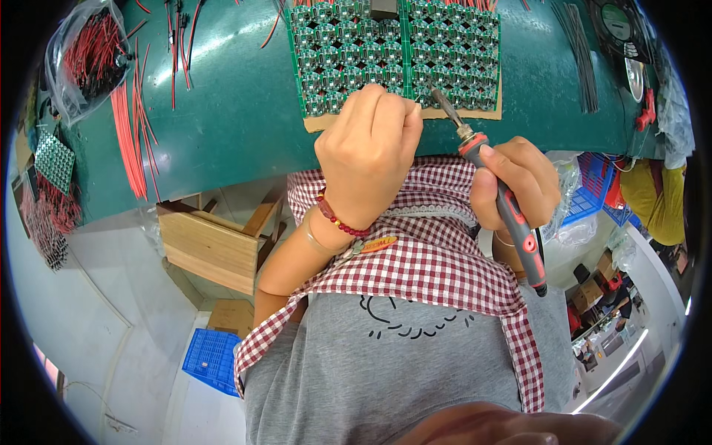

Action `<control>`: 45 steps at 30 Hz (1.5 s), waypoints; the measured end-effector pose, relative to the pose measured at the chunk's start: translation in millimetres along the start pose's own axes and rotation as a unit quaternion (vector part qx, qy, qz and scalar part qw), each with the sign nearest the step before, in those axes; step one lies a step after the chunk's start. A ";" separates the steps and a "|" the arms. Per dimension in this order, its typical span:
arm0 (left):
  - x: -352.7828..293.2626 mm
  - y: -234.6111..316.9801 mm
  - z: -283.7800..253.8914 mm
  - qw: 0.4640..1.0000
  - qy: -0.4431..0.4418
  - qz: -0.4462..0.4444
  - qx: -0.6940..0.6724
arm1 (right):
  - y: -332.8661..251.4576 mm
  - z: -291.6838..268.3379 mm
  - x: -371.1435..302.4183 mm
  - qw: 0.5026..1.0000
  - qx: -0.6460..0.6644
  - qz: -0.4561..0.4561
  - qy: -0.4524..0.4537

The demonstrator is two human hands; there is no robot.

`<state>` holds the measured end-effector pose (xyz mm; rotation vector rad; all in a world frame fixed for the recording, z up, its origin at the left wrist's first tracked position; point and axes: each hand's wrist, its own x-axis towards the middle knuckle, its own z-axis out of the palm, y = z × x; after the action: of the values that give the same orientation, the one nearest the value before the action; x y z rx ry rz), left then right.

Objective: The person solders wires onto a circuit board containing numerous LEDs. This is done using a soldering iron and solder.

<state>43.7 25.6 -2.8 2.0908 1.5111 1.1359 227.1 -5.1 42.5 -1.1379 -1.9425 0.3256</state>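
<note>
My right hand (519,178) grips a soldering iron (510,211) with a grey and red handle, its metal tip slanting up and left to the near edge of the circuit boards. Close by, my left hand (369,141) is closed in a pinch over the boards' near edge. Whatever lies between its fingertips is too small or hidden to name. Two panels of small green circuit boards, a left panel (348,55) and a right panel (454,55), lie side by side on brown cardboard (489,113). A dark block (383,9) rests at their far edge.
On the green tabletop (230,141) lie red wires (127,141), a plastic bag of red and black wires (93,55) and dark wires (577,55). A black fan (617,22) stands far right. Below are a wooden stool (208,248) and a blue crate (211,360).
</note>
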 end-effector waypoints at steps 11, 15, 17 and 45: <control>4.9 3.6 -1.3 0.999 -0.024 -0.019 0.026 | 3.3 -4.8 7.9 1.000 0.010 0.005 -0.012; 4.4 2.6 -0.7 0.999 -0.023 -0.017 0.020 | 2.3 -5.0 9.2 1.000 0.003 0.011 -0.015; 4.9 3.7 0.1 0.999 -0.023 -0.020 0.012 | 3.7 -6.0 8.3 1.000 0.006 0.009 -0.021; 15.3 7.4 -1.5 0.999 -0.042 -0.012 0.003 | 2.2 -10.8 19.4 1.000 0.000 0.003 -0.023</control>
<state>49.2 36.3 9.4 2.0916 1.4977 1.0231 232.1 9.9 58.2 -1.1449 -1.9806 0.3578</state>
